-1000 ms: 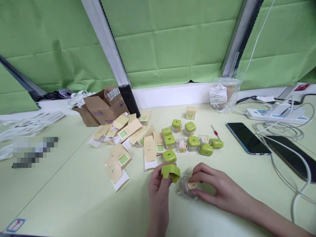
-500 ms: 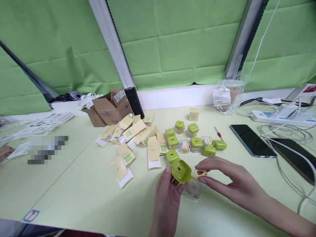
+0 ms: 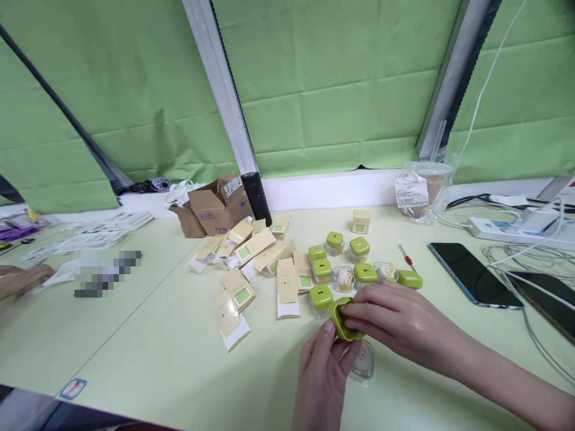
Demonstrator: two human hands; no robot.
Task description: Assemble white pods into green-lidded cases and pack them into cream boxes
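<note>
My left hand (image 3: 322, 368) grips a hollow green plastic lid (image 3: 336, 314) from below and the left, its open side turned towards my right hand. The fingertips of my right hand (image 3: 399, 314) are closed together inside the lid; the pale yellow ring they pinched a moment ago is hidden there. Behind my left fingers, a clear plastic case (image 3: 365, 362) with a whitish round part in it stands on the table, partly covered. Just beyond the lid are several small clear cases with green lids (image 3: 321, 296), and a clear case without a green lid (image 3: 344, 278).
Opened beige cartons (image 3: 287, 281) lie left of the cases, before a brown cardboard box (image 3: 220, 209) and a black bottle (image 3: 257, 197). A red-handled screwdriver (image 3: 408, 259), phones (image 3: 474, 274), cables and a power strip (image 3: 498, 230) are on the right. Another person's hand (image 3: 27, 281) is at far left.
My right hand has moved left, bringing the pale yellow ring into the green lid, where it is now out of sight. My left hand has turned the lid towards it. The view has shifted slightly.
</note>
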